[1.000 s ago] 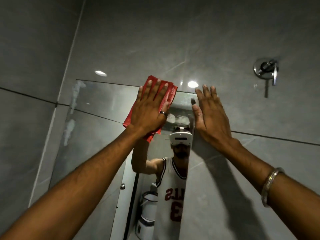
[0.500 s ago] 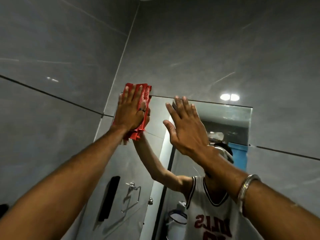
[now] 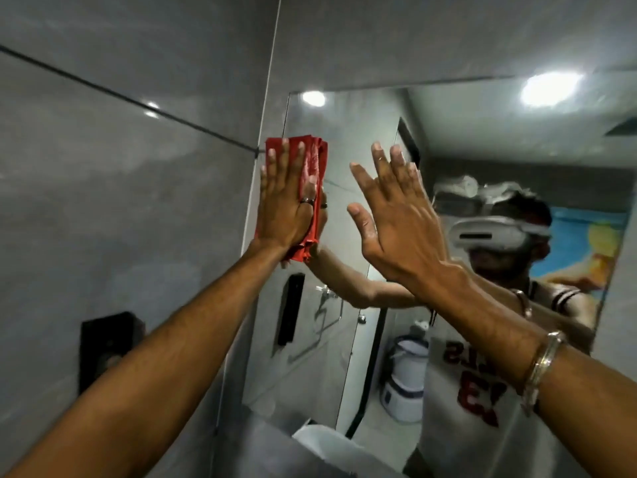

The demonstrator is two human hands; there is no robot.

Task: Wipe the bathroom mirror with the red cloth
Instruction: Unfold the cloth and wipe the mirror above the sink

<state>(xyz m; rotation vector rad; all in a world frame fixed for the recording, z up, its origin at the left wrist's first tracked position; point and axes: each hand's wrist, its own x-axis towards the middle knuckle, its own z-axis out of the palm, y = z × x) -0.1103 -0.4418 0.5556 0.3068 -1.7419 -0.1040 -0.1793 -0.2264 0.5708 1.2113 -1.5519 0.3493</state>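
1. the folded red cloth [image 3: 312, 188] is a thick, soft-looking wad with layered edges showing along its right side. it's pinned flat against the frameless rectangular glass mirror [image 3: 344, 139] at the mirror's left edge, a bit below the top left corner, and a crumpled tail pokes out under the wrist.
2. the left hand [image 3: 287, 205] lies spread flat over the cloth, fingers straight and pointing up, palm pressing it to the glass rather than gripping it. there's a dark band ring [image 3: 307, 201] on one finger.
3. the right hand [image 3: 396, 222] is wide open too, fingers splayed and empty, raised in front of the mirror to the right of the cloth. can't tell if it actually touches the glass.
4. a shiny silver metal bangle [image 3: 543, 363] sits on the right wrist.
5. the walls are big glossy grey tiles [image 3: 138, 219] with thin dark grout lines, smooth and a bit cloudy looking.
6. the mirror surface is slick and reflective: it shows round ceiling lights, the person's arms, a white jersey with red lettering, a white headset and a white tub-shaped appliance low down.
7. a black rectangular fitting [image 3: 107, 343] is mounted on the left wall, behind the left forearm.
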